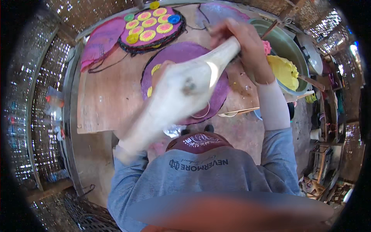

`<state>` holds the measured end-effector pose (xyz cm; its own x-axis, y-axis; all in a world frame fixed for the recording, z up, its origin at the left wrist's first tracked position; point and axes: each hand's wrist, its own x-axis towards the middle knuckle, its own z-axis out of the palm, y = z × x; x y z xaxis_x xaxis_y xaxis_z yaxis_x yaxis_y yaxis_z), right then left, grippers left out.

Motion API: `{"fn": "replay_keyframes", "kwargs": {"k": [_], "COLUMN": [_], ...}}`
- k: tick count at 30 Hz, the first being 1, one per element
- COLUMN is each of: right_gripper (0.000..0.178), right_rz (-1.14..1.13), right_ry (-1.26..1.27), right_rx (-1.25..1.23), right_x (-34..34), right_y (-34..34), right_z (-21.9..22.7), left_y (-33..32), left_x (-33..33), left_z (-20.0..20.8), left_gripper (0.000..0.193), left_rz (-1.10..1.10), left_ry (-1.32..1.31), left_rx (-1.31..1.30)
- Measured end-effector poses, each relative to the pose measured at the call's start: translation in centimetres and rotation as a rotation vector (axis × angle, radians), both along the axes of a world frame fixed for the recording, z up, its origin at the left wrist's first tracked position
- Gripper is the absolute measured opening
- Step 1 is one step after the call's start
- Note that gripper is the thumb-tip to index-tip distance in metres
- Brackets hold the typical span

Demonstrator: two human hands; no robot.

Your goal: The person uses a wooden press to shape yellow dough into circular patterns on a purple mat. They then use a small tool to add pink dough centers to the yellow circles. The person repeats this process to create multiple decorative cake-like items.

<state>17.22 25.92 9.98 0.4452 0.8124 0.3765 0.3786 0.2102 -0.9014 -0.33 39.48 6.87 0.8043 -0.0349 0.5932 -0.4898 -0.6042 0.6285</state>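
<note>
A smeared white tapering bag (189, 77), with a dark smudge on its side, is held up over a purple round sheet (214, 98). My right hand (245, 42) is closed around the bag's narrow upper end, its fingertips blurred. Most of my left hand (161, 71) is hidden behind the bag's wide part, so its grip does not show; the pale left forearm is blurred too. Yellow spots (154, 69) show on the purple sheet at its left side. A thin pale loop (203, 111) shows near the sheet's lower edge.
A dark-rimmed purple round (124, 36) at the back left bears several yellow discs with pink centres. Beside it lies pink-purple cloth (100, 42). A large basin (301, 58) at right holds yellow paste (282, 69) and a wooden-handled tool (311, 82). The wooden tabletop (104, 96) ends in front of me.
</note>
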Motion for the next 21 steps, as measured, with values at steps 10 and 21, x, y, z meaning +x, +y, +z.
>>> {"fn": "replay_keyframes", "kwargs": {"k": [10,21], "right_gripper": [0.038,0.046], "right_rz": [-0.161,0.093], "right_ry": [0.324,-0.489], "right_rx": [0.406,-0.091], "right_x": [-1.4,-5.0], "right_y": [4.2,-3.3], "right_z": [4.1,5.2], "left_y": [3.0,0.1], "left_x": [2.3,4.1], "left_z": [1.2,-2.3], "left_gripper": [0.029,0.016], "left_rz": [0.011,-0.046], "left_ry": [-0.132,0.331], "left_rx": [0.47,0.552]}}
